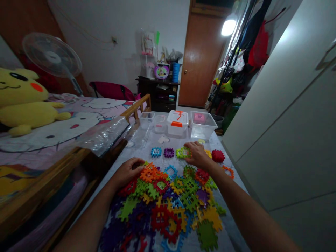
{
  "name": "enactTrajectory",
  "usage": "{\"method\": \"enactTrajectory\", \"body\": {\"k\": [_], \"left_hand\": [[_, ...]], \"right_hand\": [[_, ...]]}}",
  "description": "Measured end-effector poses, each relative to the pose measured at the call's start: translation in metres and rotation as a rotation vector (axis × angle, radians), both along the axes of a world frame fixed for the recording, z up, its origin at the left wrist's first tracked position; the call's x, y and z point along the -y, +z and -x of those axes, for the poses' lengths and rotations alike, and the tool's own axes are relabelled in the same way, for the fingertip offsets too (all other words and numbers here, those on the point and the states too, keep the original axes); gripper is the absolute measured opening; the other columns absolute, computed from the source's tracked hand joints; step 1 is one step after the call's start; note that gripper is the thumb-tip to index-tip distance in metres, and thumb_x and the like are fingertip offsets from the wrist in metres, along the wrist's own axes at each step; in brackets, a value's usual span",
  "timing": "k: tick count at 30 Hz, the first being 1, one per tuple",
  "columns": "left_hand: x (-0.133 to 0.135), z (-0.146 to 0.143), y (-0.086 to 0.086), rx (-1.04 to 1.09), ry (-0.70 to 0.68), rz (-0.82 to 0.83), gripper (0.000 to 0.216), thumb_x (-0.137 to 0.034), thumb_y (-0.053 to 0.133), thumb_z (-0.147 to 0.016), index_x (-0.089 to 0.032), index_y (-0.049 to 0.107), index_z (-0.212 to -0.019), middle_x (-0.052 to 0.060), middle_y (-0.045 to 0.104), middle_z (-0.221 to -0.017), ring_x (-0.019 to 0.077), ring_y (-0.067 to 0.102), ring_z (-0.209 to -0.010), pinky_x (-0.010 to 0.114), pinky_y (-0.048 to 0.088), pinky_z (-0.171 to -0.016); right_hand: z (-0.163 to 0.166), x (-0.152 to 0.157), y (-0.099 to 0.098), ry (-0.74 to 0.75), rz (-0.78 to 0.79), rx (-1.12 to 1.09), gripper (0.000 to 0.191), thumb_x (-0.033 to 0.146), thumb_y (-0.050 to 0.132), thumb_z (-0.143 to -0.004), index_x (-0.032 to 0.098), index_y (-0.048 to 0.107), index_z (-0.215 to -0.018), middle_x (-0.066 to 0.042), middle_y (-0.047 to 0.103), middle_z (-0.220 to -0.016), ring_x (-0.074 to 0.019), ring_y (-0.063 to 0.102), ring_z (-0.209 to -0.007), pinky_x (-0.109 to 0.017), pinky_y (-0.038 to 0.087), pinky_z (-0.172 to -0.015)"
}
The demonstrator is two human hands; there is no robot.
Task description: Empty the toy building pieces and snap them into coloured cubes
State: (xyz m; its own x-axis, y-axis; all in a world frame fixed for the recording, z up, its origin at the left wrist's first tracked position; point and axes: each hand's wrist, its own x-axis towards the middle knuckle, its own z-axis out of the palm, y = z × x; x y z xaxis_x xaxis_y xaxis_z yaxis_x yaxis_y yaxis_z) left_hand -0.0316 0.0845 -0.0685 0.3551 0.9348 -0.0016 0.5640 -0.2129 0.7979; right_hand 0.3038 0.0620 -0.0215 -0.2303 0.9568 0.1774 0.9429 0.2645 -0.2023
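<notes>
lime-green toothed piece (181, 153) lies in the row across the table (162, 159), beyond the heap, with a purple piece (169, 152) and a blue piece (156, 152) off to its left and a red piece (218, 156) farther right. my right hand (198, 154) is at its right end, fingers bent down over the edge; whether they pinch it or merely rest on it, i cannot tell. my left hand (129, 171) lies at the near heap (190, 189), fingers curled beside an orange piece (151, 172), and i can't tell if they grip it. to handle the green one well, i'd keep it flat, hold it by its edges and square it to its purple neighbour (those notched rims could easily snag). my forearm crosses over the heap, so i'd keep it raised; a dragging wrist might scatter loose pieces into the row.
</notes>
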Motion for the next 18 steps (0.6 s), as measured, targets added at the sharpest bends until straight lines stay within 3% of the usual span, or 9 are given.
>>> {"method": "enactTrajectory", "body": {"k": [6,18], "left_hand": [[0.000,0.001,0.001,0.004,-0.005,0.002,0.039,-0.050,0.059,-0.075,-0.018,0.067,-0.096,0.007,0.069,-0.096,0.0254,0.064,-0.090,0.036,0.050,-0.083],[0.001,-0.001,0.003,0.027,0.012,0.020,0.039,-0.050,0.060,-0.074,-0.017,0.067,-0.094,0.007,0.069,-0.094,0.0250,0.064,-0.088,0.034,0.051,-0.080]], "right_hand": [[0.009,-0.036,-0.018,-0.008,0.069,0.043,0.054,0.028,0.071,-0.069,0.018,0.055,-0.120,-0.011,0.064,-0.117,-0.0293,0.050,-0.110,-0.040,0.033,-0.090],[0.011,-0.041,-0.029,-0.017,0.116,0.086,0.062,0.028,0.070,-0.067,0.018,0.052,-0.125,-0.013,0.065,-0.117,-0.0336,0.048,-0.114,-0.043,0.033,-0.091]]}}
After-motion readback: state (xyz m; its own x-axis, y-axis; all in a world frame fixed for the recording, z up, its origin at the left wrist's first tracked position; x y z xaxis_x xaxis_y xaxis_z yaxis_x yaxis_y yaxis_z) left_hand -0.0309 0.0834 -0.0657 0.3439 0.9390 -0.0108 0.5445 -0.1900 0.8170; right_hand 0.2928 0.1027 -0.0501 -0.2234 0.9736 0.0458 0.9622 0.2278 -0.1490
